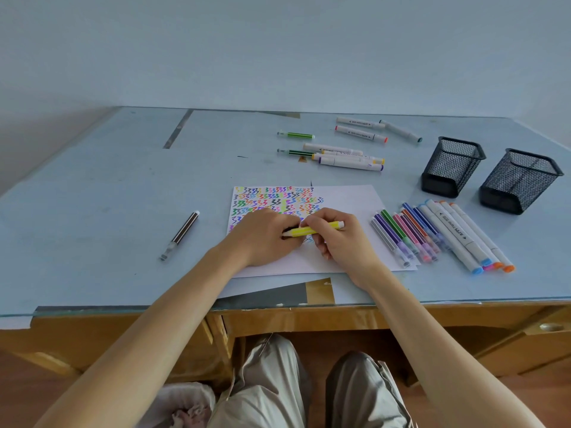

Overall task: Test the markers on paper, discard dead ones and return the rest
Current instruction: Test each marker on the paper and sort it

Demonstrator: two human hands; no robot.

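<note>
A yellow marker (304, 231) lies almost level over the white paper (355, 199), held at both ends. My left hand (262, 234) grips its left end, where a pale tip or cap shows. My right hand (338, 236) pinches the barrel near the white right end. The paper's upper left is covered with colourful zigzag test marks (275, 199). A row of several thin and thick markers (432, 236) lies on the paper's right edge and the desk beside it.
Two black mesh pen cups (451, 166) (519, 180) stand at the right. Several white and green markers (340, 156) lie at the back of the desk (92, 196). A brown marker (180, 236) lies alone at the left. A bin with crumpled material (185, 406) sits under the desk.
</note>
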